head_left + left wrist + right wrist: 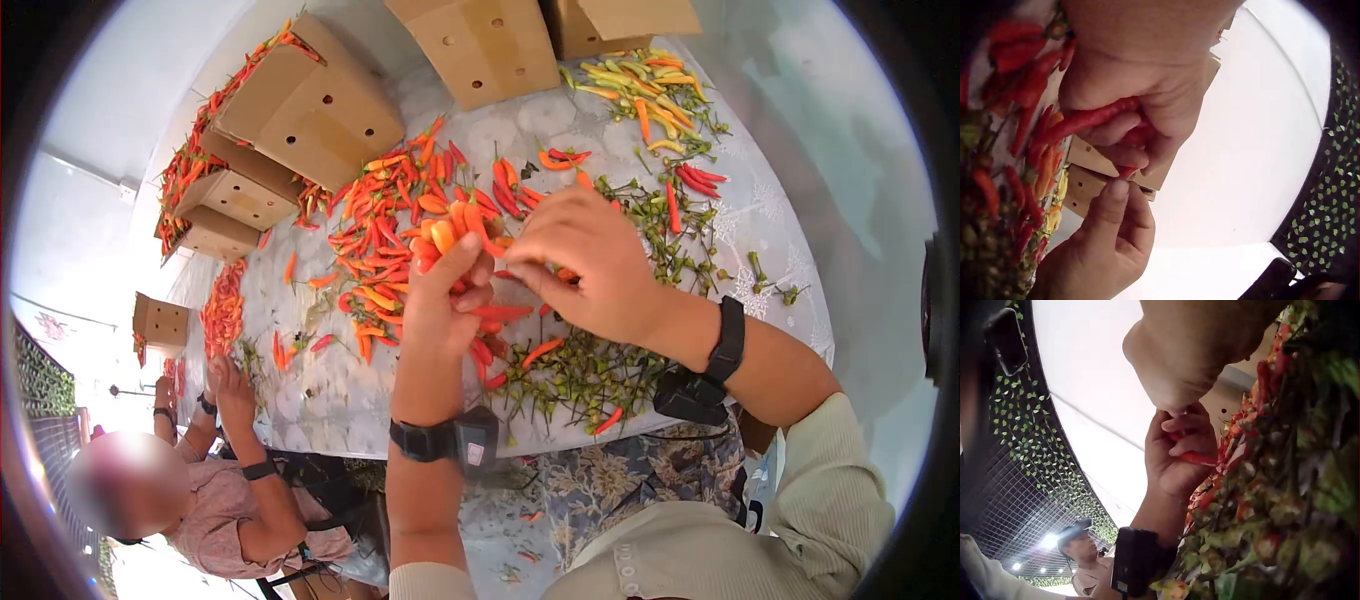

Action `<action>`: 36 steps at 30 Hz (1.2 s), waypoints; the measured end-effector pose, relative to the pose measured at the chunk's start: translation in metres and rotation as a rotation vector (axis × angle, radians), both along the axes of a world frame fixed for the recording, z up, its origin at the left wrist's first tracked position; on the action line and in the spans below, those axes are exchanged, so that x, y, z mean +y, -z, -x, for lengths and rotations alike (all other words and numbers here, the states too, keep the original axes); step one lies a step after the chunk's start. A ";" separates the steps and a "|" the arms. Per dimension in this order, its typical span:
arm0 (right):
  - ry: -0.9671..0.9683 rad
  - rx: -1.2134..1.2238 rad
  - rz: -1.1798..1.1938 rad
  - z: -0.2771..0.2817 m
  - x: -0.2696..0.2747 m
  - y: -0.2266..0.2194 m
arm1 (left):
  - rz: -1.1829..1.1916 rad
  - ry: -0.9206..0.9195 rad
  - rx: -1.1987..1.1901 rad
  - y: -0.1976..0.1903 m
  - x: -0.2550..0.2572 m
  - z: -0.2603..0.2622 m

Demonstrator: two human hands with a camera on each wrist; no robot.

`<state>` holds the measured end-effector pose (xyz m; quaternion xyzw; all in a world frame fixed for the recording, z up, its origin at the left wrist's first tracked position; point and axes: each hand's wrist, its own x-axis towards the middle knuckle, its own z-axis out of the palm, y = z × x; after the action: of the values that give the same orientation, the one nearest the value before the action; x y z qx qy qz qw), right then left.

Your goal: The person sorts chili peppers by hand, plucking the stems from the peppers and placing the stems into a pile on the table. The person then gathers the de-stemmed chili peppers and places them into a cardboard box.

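Note:
My left hand (447,290) is curled round several red and orange peppers (442,236), held above the pile on the table. In the left wrist view a long red pepper (1088,120) sticks out of that hand (1141,81). My right hand (590,255) is just right of it, and in the left wrist view its thumb and forefinger (1113,215) pinch the end of a red pepper at the left fingertips. The right wrist view has the left hand (1179,450) gripping red peppers, partly hidden behind the right hand (1179,362).
Red and orange peppers (375,240) are heaped beyond my hands. Green stems (590,385) lie near the table's front edge and on the right; yellow peppers (650,90) are at the back right. Cardboard boxes (310,105) stand along the back. Another person (235,490) works at the left.

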<state>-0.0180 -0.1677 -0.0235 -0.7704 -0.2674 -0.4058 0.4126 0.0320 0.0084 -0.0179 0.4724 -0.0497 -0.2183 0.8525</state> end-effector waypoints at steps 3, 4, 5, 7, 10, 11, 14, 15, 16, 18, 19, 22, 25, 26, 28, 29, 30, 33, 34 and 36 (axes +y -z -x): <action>-0.052 0.070 0.007 0.001 0.002 0.002 | -0.011 0.080 -0.048 0.001 0.002 0.000; -0.073 0.106 0.012 0.002 0.002 0.003 | -0.024 0.056 -0.058 0.000 0.001 0.001; -0.087 0.185 -0.011 0.004 0.001 0.003 | -0.039 0.032 -0.063 -0.001 -0.001 0.003; -0.113 0.339 -0.060 0.008 -0.001 -0.005 | -0.023 0.048 -0.061 0.002 0.002 0.004; -0.212 0.655 -0.438 0.006 0.000 -0.011 | 0.005 0.112 -0.057 0.003 0.005 0.001; -0.262 0.682 -0.498 0.005 0.000 -0.010 | -0.034 0.096 -0.063 0.001 0.001 0.005; -0.394 0.773 -0.631 0.004 0.000 -0.009 | -0.049 0.189 -0.097 0.000 0.003 0.002; -0.386 0.751 -0.601 0.004 -0.001 -0.008 | -0.059 0.197 -0.092 -0.002 0.002 0.002; -0.379 0.733 -0.573 0.003 -0.002 -0.006 | -0.070 0.205 -0.085 -0.002 0.003 0.003; -0.334 0.726 -0.529 0.004 -0.002 -0.003 | -0.111 0.207 -0.092 0.001 0.005 0.003; -0.297 0.734 -0.508 0.004 -0.002 -0.003 | -0.127 0.207 -0.102 0.000 0.005 0.002; -0.119 0.535 -0.270 -0.001 -0.004 -0.001 | -0.155 0.129 -0.127 -0.002 -0.001 0.006; -0.007 0.302 -0.100 -0.005 -0.006 -0.002 | -0.165 0.118 -0.162 -0.005 -0.004 0.007; 0.015 0.242 -0.070 -0.003 -0.006 -0.002 | -0.171 0.117 -0.184 -0.003 -0.005 0.009; 0.051 0.223 -0.002 0.001 -0.007 -0.005 | -0.173 0.136 -0.161 -0.002 -0.003 0.010; 0.070 0.201 0.038 0.001 -0.008 -0.008 | -0.168 0.145 -0.162 -0.004 -0.004 0.009; 0.098 0.160 0.059 0.000 -0.008 -0.010 | -0.209 0.136 -0.154 -0.007 -0.004 0.008; 0.187 0.053 0.161 0.000 -0.008 -0.012 | -0.286 0.054 -0.182 -0.003 -0.010 0.009; 0.220 0.003 0.205 -0.001 -0.009 -0.013 | -0.305 0.063 -0.205 -0.002 -0.010 0.006; 0.281 -0.071 0.287 0.003 -0.007 -0.013 | -0.350 0.082 -0.227 0.002 -0.008 0.005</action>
<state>-0.0211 -0.1752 -0.0101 -0.8364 -0.2267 -0.4439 0.2282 0.0267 0.0004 -0.0195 0.6324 -0.1259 -0.2035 0.7368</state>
